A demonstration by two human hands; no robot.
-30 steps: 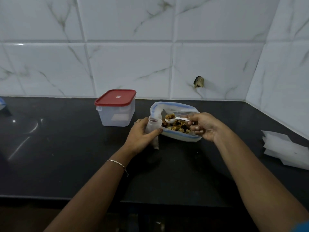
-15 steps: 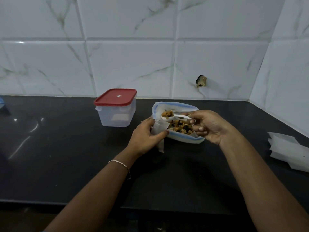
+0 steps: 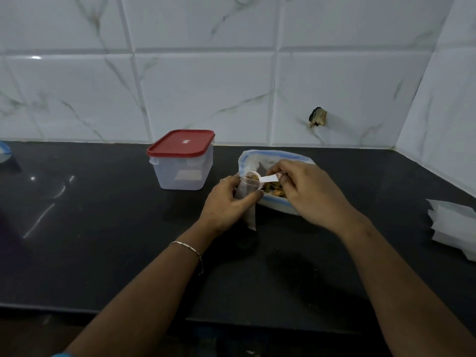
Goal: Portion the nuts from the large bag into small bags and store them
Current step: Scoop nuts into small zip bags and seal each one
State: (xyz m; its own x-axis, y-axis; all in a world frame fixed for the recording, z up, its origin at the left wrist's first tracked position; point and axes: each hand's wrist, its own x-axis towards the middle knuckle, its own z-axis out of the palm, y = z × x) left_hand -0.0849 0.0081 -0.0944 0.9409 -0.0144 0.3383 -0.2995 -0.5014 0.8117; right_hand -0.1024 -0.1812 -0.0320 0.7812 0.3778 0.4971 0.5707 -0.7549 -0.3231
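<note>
From the head view, the small label on the red lid (image 3: 180, 144) of the clear box (image 3: 180, 176) was unreadable. The left hand (image 3: 226, 202) curled round a thin clear small bag (image 3: 247, 195), upright beside the blue-edged large bag (image 3: 248, 161) of nuts (image 3: 273, 188) on the glossy black desk (image 3: 103, 228). The right hand (image 3: 309, 194) pinched a white plastic spoon (image 3: 268, 178) at its mouth.

**Nut portioning: the two bags and the spoon**

The large bag (image 3: 273, 157), clear with a blue edge, lies open, with mixed nuts (image 3: 274, 188) showing inside. Just beside its left edge, your left hand (image 3: 226, 202) holds the small bag (image 3: 250, 217) upright, mouth open. Your right hand (image 3: 309, 191) pinches the white spoon (image 3: 268, 179), its loaded bowl at that mouth.
</note>
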